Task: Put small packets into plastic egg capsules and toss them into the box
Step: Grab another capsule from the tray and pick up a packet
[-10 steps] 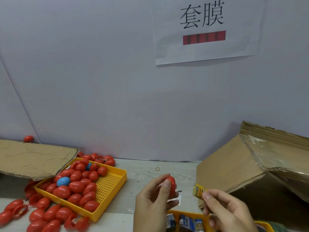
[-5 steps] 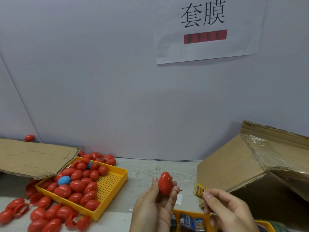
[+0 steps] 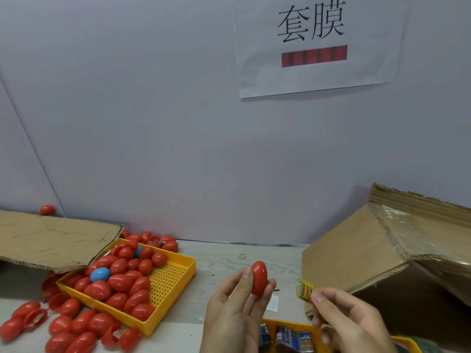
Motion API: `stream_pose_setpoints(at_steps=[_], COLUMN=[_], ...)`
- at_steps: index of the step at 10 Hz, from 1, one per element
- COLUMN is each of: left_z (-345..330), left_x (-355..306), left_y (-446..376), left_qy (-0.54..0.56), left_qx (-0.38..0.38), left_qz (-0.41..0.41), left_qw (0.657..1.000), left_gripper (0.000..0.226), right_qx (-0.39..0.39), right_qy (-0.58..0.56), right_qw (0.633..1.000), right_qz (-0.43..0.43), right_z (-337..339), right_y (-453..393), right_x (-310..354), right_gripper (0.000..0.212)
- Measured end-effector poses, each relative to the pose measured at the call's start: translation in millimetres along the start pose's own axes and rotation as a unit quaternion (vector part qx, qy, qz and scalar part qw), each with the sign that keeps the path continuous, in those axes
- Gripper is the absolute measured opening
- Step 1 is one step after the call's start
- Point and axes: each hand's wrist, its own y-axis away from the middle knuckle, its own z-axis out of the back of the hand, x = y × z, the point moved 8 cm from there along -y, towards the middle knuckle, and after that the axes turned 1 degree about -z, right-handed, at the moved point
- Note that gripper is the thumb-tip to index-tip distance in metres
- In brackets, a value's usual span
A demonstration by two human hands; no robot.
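My left hand [image 3: 235, 312] holds a closed red egg capsule [image 3: 259, 277] upright between thumb and fingertips, low in the middle of the view. To its right, my right hand [image 3: 349, 319] pinches a small yellow packet [image 3: 305, 292] by one edge. The packet and the capsule are apart. A large cardboard box [image 3: 356, 258] lies on its side at the right, its dark opening facing me.
A yellow tray [image 3: 175, 284] holds several red capsules and a blue one [image 3: 100, 274]. More red capsules lie loose at the lower left. A cardboard flap [image 3: 53, 240] covers the far left. A second yellow tray [image 3: 270, 322] with packets sits under my hands.
My left hand turned and raised the red capsule so it now stands upright and fully visible. My right hand kept the yellow packet almost still.
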Motion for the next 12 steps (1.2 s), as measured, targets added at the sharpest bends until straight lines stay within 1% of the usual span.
stream_pose_setpoints(at_steps=[1,2,3,4,5,6,8,9,10,11,12], left_z=[2,1,2,-2,-4,-5,-3,-3,-1,-3,-5], left_x=[-1,-5,-18,-24,-25,-26,-21,-16,-11,-5,-3], left_y=[-2,-1,-3,1,3,4,2,-1,-3,-2,0], left_qy=[-0.008,-0.059,-0.207,-0.261,-0.283,-0.286,-0.222,-0.158,-0.088,-0.021,0.000], left_qx=[-0.007,0.002,-0.022,-0.028,-0.032,-0.035,-0.035,-0.020,-0.017,-0.002,0.014], left_qz=[-0.014,-0.062,-0.165,-0.217,-0.225,-0.225,-0.183,-0.152,-0.105,-0.053,-0.022], left_qw=[1.000,0.996,0.964,0.940,0.932,0.931,0.957,0.976,0.990,0.998,1.000], left_gripper=[0.032,0.021,0.044,0.047,0.044,0.042,0.021,0.021,0.027,0.022,0.021], right_qx=[0.000,0.000,0.000,-0.001,-0.001,0.000,-0.003,-0.002,0.000,0.002,0.003], right_qy=[-0.001,0.003,0.009,0.011,0.012,0.010,0.005,0.004,0.004,0.006,0.009], right_qw=[1.000,1.000,1.000,1.000,1.000,1.000,1.000,1.000,1.000,1.000,1.000], right_qz=[-0.002,-0.004,-0.005,-0.004,-0.003,-0.005,-0.005,-0.004,-0.005,-0.006,-0.006], right_z=[0,0,-1,-1,-1,0,0,-1,-1,-1,-1], right_y=[1,2,2,2,2,2,2,2,2,2,2], right_x=[1,2,2,2,2,2,1,1,2,2,3], right_gripper=[0.010,0.009,0.009,0.008,0.008,0.008,0.009,0.009,0.009,0.010,0.010])
